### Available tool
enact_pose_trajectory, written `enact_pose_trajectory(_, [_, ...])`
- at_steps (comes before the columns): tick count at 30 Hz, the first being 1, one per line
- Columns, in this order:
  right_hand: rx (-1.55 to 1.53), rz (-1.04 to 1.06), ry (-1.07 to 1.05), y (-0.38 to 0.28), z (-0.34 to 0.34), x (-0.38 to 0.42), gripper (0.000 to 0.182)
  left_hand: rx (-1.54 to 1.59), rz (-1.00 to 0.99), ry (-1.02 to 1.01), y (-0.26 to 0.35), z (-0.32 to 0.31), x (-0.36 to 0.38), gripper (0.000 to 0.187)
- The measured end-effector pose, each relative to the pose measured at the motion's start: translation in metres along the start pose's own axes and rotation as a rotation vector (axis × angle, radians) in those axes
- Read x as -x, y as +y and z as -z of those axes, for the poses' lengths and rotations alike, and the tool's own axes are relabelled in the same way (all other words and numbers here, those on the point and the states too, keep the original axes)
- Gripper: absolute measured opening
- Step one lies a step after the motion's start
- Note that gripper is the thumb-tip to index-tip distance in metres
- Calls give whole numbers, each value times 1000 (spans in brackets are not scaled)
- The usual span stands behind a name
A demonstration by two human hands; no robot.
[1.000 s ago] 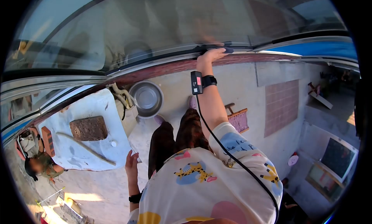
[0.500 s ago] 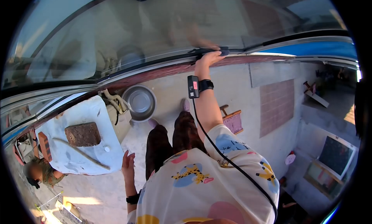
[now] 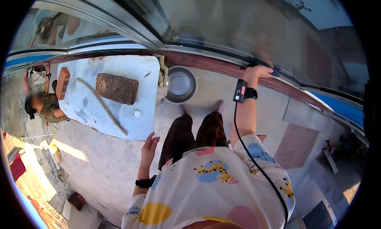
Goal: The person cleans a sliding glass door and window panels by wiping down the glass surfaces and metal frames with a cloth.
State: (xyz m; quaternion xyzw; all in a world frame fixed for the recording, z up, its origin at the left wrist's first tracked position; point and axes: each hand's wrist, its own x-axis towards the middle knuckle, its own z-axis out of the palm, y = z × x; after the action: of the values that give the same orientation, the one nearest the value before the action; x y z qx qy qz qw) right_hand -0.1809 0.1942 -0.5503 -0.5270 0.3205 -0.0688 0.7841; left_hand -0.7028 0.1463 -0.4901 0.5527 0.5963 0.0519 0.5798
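My right hand point(image 3: 258, 72) reaches forward to the bottom edge of a large window pane point(image 3: 234, 26), its fingers closed over a small dark thing point(image 3: 274, 73) that could be a cloth. Most of that thing is hidden by the hand. A small black box point(image 3: 239, 90) with a cable is strapped to the right wrist. My left hand point(image 3: 149, 146) hangs empty, fingers loosely bent and apart, just by the near corner of a white-topped table point(image 3: 87, 108). On the table lie a dark brown block point(image 3: 117, 88), a long stick point(image 3: 102, 106) and a round white cap point(image 3: 137, 114).
A metal basin point(image 3: 181, 85) stands on the floor below the window, beside the table. A red brick point(image 3: 62, 84) sits at the table's far left end. Another person point(image 3: 49, 106) is beyond that end. A low stool point(image 3: 261, 138) is partly hidden behind my right arm.
My view has turned, so the table, basin and both hands appear farther right. My right hand stays at the window's bottom edge. The left hand still hangs near the table corner.
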Motion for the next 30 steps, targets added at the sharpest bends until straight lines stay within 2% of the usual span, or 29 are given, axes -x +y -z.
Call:
enact_pose_trajectory(3, [-10, -47, -93, 20, -15, 106, 56, 54, 8, 40, -16, 16, 5, 40])
enact_pose_trajectory(6, [393, -56, 14, 99, -26, 129, 58, 99, 29, 71, -23, 25, 11, 40])
enact_pose_trajectory(7, [331, -33, 4, 119, -30, 146, 57, 119, 48, 92, -23, 28, 13, 40])
enact_pose_trajectory(8, [298, -120, -15, 109, -37, 177, 57, 130, 51, 90, -25, 30, 15, 40])
enact_pose_trajectory(11, [346, -241, -5, 159, -52, 205, 59, 181, 69, 142, -37, 37, 20, 40])
enact_pose_trajectory(13, [269, -455, -53, 91, -57, 262, 58, 208, 91, 175, -49, 39, 22, 40])
enact_pose_trajectory(14, [273, -444, -60, 109, -54, 257, 58, 221, 84, 176, -52, 37, 22, 39])
enact_pose_trajectory(16, [231, -794, -243, 161, -45, 234, 54, 235, 85, 168, -51, 33, 20, 39])
enact_pose_trajectory(17, [81, -971, -301, 119, -34, 253, 48, 236, 86, 163, -49, 31, 19, 40])
enact_pose_trajectory(19, [203, -995, -625, 110, 0, 237, 47, 262, 82, 169, -45, 26, 15, 40])
enact_pose_trajectory(21, [273, -739, -883, 117, 29, 198, 42, 244, 5, 176, -55, 16, 13, 39])
enact_pose_trajectory(23, [394, 148, -1199, 63, 35, 200, 37, 302, -3, 168, -65, 4, 15, 42])
enact_pose_trajectory(25, [507, 1135, -1476, 32, 20, 187, 42, 329, 74, 169, -67, -11, 18, 41])
enact_pose_trajectory(26, [506, 1463, -1647, 23, 6, 180, 49, 350, 85, 184, -65, -18, 20, 41])
enact_pose_trajectory(27, [498, 1463, -1677, 28, -5, 176, 49, 382, 115, 169, -62, -25, 23, 40])
enact_pose_trajectory(29, [658, 1991, -1967, 39, -24, 171, 53, 436, 153, 159, -62, -38, 34, 40])
enact_pose_trajectory(30, [771, 1996, -2110, 47, -26, 171, 51, 435, 157, 173, -64, -44, 37, 40])
